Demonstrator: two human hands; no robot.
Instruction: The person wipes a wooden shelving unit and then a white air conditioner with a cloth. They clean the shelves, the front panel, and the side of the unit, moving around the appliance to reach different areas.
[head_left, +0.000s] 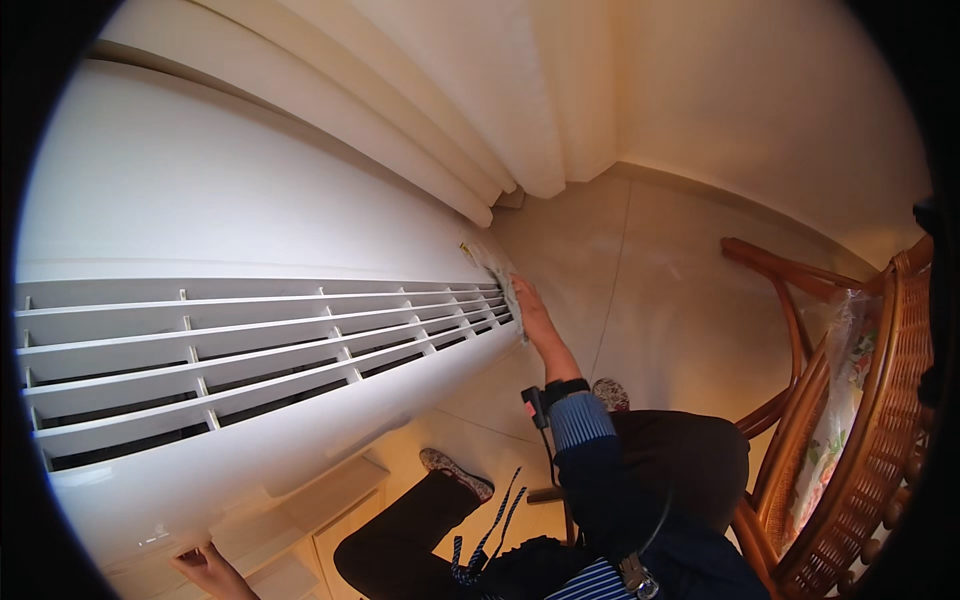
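A white floor-standing air conditioner (225, 202) with a louvred vent (262, 330) fills the left side of the head view. Beyond the vent's far end, near the unit's base, my right hand (529, 300) presses a grey cloth (507, 289) against the casing. The palm covers part of the cloth. At the lower left, my left hand (202, 566) is at the near edge of the casing with its fingers bent; nothing is seen in it. A small yellow-green sticker (466, 251) is on the casing beside the cloth.
Cream curtains (450, 90) hang behind the unit, above a tiled floor (570, 255). On the right stands a rattan chair (862, 420) with a floral cushion partly under clear plastic. Light wooden drawers or steps (337, 502) are below the unit. My knees and patterned shoes are close by.
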